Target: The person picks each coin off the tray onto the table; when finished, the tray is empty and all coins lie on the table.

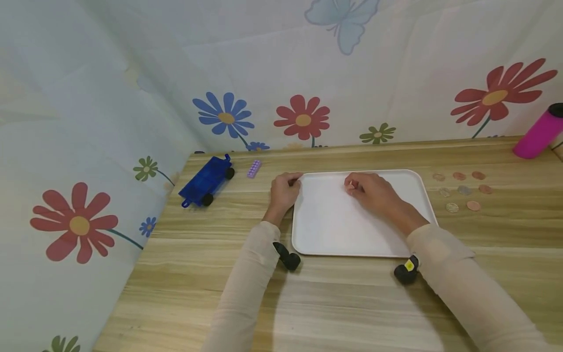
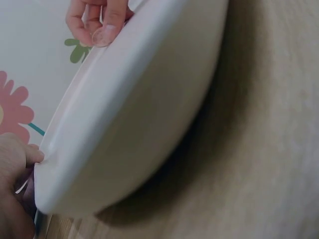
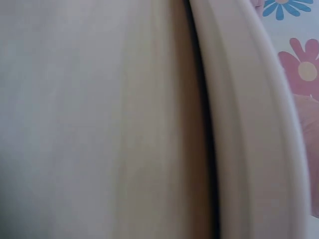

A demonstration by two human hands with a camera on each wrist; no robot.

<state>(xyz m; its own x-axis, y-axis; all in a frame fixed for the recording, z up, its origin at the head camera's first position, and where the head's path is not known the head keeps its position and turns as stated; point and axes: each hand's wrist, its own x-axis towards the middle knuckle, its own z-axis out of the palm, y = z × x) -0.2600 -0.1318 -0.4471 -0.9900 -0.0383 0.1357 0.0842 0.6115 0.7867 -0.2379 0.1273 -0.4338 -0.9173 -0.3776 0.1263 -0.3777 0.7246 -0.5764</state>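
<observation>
A white rectangular tray [image 1: 325, 220] lies on the wooden table. At its far left corner my left hand [image 1: 284, 192] grips the rim; in the left wrist view that hand [image 2: 12, 184] has a fingertip on the tray's edge. Over the tray, toward its far side, is my right hand [image 1: 374, 193]. Between its thumb and fingers it pinches a round coin [image 2: 102, 36], seen best in the left wrist view. The right wrist view mostly shows the tray's side [image 3: 249, 119], with only a sliver of the right hand [image 3: 309, 144] at the edge.
Several copper and silver coins [image 1: 464, 190] lie right of the tray. A blue toy wagon [image 1: 204, 182] and a purple studded block [image 1: 253, 168] sit at the back left. A pink bottle [image 1: 538, 134] stands at the far right. Flowered cloth [image 1: 264, 73] backs the table.
</observation>
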